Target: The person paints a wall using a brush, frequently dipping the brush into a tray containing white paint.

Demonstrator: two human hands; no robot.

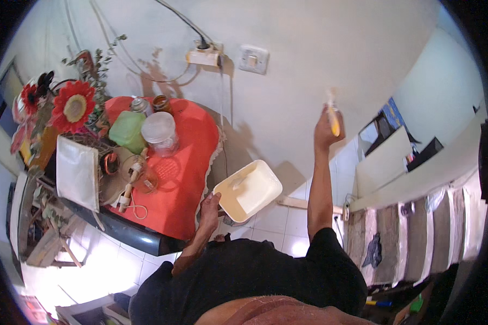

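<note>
My left hand grips the near left edge of a cream plastic tub, tilted so its inside shows, with pale paint or a similar liquid in it. My right hand is raised in front of the white wall, closed around the yellow handle of a paintbrush. The brush's bristles are blurred and point to the wall; whether they touch it I cannot tell.
Left, a table with a red cloth bears a lidded clear jar, a green container and artificial flowers. A light switch and a power socket with plug are on the wall. Stairs lie right.
</note>
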